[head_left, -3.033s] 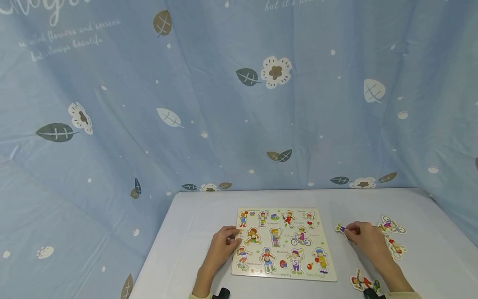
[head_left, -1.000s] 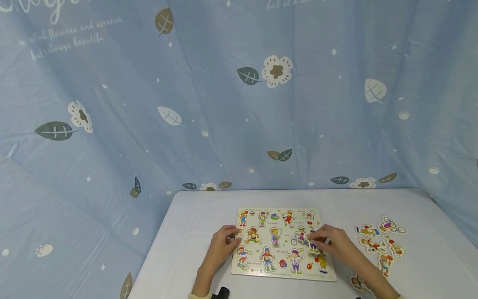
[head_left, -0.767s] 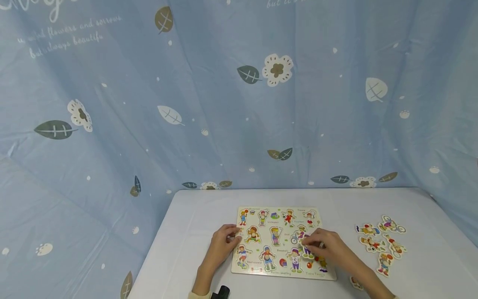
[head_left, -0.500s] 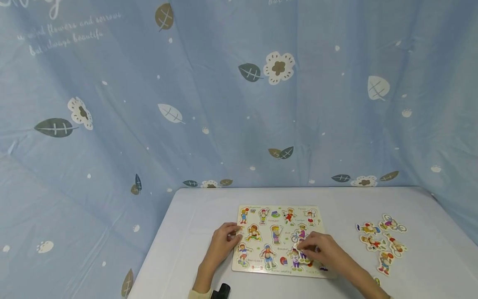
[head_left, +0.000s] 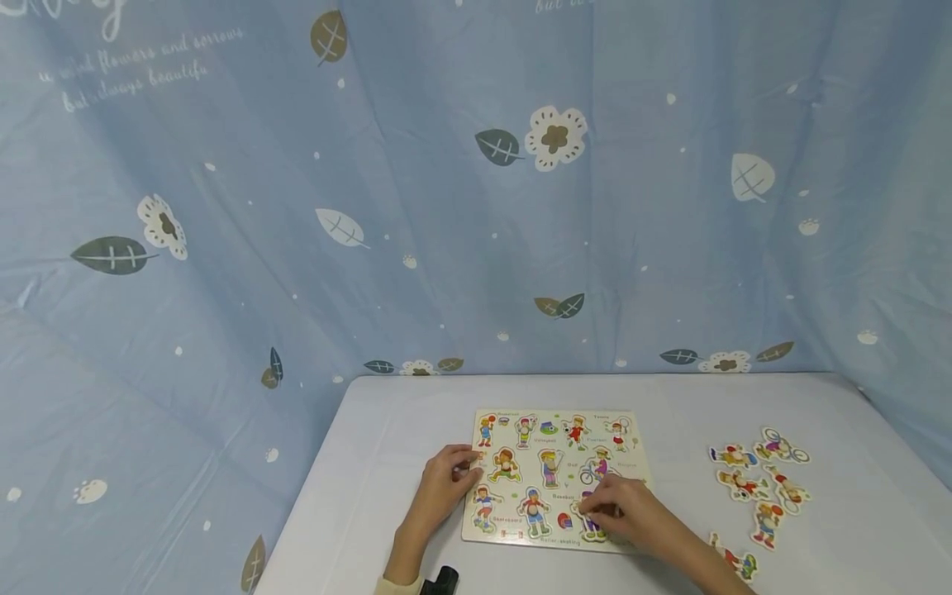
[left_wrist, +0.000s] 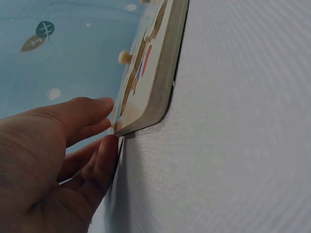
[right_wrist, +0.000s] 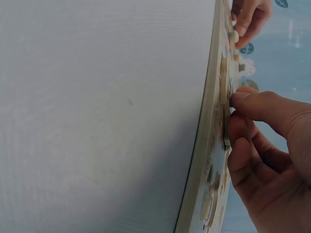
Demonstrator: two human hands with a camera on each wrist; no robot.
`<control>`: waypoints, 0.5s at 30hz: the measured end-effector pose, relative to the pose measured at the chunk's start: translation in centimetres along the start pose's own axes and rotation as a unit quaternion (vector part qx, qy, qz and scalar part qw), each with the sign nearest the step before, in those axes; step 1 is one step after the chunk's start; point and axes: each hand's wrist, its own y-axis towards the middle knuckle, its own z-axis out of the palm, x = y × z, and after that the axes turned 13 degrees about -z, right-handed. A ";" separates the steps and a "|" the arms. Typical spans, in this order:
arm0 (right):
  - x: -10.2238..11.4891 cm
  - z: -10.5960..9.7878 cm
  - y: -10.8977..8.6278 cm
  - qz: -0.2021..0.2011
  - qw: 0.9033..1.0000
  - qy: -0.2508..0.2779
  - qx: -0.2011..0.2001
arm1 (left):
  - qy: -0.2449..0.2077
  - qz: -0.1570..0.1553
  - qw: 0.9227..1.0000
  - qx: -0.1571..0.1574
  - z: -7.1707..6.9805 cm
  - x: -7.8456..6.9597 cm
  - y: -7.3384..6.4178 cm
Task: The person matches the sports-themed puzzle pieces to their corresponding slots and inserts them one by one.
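A wooden peg puzzle board (head_left: 521,506) with pictures of children at sports lies on the table. My left hand (head_left: 445,479) grips its left edge; the left wrist view shows thumb and fingertips at the board's corner (left_wrist: 146,114). Over the lower right of the board, my right hand (head_left: 632,511) pinches a figure piece in purple trousers (head_left: 592,529). It lies on or just over the baseball figure's place; whether it sits flush I cannot tell. Seen from the right wrist, thumb and fingers of the right hand (right_wrist: 272,145) meet at the board's face. They hide the piece's upper part.
Several loose figure pieces lie right of the board, among them a cyclist piece (head_left: 781,446) and a basketball piece (head_left: 767,525). A skateboard piece (head_left: 736,559) lies beside the right forearm. A wooden knob (left_wrist: 125,57) stands up from the board. A blue curtain (head_left: 446,207) hangs behind.
My right hand has lifted the purple-trousered piece from the table at right, carried it left over the board and lowered it onto the baseball figure's place. The left hand has stayed at the edge.
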 end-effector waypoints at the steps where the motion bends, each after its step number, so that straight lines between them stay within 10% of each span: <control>1: 0.0 0.1 0.0 0.001 1.000 -0.003 -0.001 | 0.000 -0.001 1.000 0.000 0.0 0.0 0.0; 15: -0.1 0.4 -0.1 -0.009 1.000 -0.014 -0.012 | 0.005 -0.014 1.000 0.003 0.1 0.1 0.1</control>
